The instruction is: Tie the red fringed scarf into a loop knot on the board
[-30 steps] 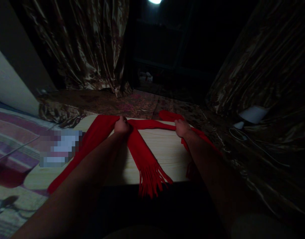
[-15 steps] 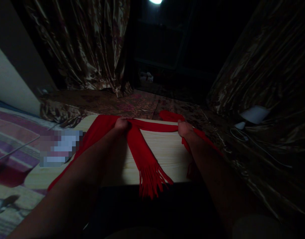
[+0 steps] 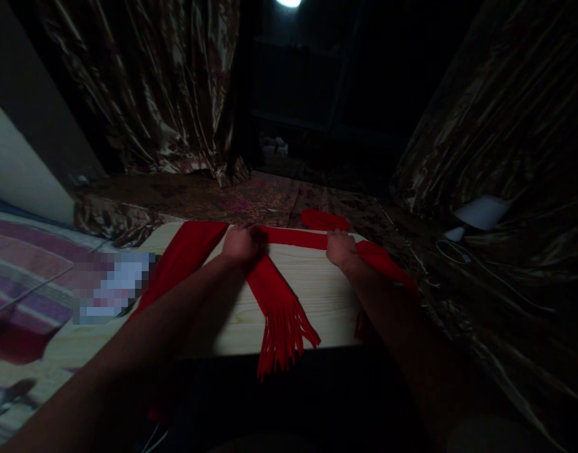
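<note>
A red scarf (image 3: 276, 286) lies across a pale wooden tabletop, its fringed end hanging over the near edge. My left hand (image 3: 242, 244) is closed on the scarf near the far edge, where the fringed length comes down towards me. Farther right, my right hand (image 3: 340, 248) grips the same scarf, and a flat, narrow band runs between the two hands. More red cloth lies left of my left hand and trails to the right past my right wrist. The undersides of both hands are hidden.
Beyond the table (image 3: 308, 283), a red bundle (image 3: 324, 220) rests on patterned fabric. A pixelated item (image 3: 114, 286) lies at the table's left, beside a striped bedspread (image 3: 24, 264). Patterned curtains (image 3: 189, 94) hang behind. At right are a white lampshade-like object (image 3: 482, 212) and a cable.
My left hand has shifted slightly right and nearer, my right hand slightly left, so they are closer together. The band between them looks flatter, and the cloth beyond has separated from it in view.
</note>
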A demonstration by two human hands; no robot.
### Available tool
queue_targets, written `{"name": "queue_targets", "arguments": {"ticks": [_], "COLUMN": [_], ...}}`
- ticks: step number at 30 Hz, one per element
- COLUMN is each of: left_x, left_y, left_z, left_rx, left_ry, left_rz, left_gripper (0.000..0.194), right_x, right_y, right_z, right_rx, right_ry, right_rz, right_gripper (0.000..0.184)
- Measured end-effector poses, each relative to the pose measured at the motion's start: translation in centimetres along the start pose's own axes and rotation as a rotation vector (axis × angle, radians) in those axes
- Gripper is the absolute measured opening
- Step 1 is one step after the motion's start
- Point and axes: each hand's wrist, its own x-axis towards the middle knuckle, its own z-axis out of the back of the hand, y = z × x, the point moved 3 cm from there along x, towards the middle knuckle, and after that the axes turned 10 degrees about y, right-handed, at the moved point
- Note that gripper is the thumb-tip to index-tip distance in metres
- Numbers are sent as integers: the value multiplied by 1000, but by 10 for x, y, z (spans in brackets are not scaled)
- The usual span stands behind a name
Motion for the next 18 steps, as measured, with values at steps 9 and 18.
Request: {"name": "queue_targets", "arguments": {"ticks": [9, 18], "left_x": [-52, -55], "left_y": [-34, -35], "left_z": [-52, -49], "left_rx": [60, 92], "left_ry": [220, 235], "left_rz": [-106, -101], "left_gripper": [70, 71], "right_x": [-68, -83], "right_y": [74, 80], "right_z": [-20, -20], "right_rx": [212, 281], "right_ry": [-77, -75], "right_rz": [175, 139], "right_gripper": [33, 32]}}
